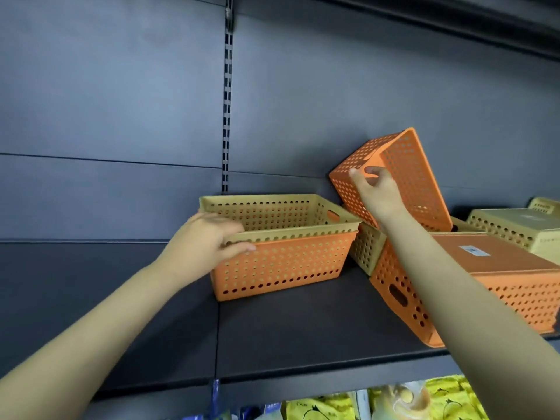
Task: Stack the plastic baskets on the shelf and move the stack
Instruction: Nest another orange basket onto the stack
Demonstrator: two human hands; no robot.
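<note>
A yellow perforated basket (278,209) sits nested inside an orange basket (281,265) in the middle of the dark shelf (303,334). My left hand (206,241) grips the near left corner of this pair at the rims. My right hand (377,194) holds a second orange basket (406,165) by its rim, tilted steeply in the air above the other baskets on the right. Under it stands another yellow basket (366,247), partly hidden by my forearm.
An upside-down orange basket (497,286) with a white label lies at the right front edge of the shelf. More yellow baskets (515,225) stand at the far right. Yellow packets (418,401) fill the shelf below. A slotted upright (227,110) runs down the back panel.
</note>
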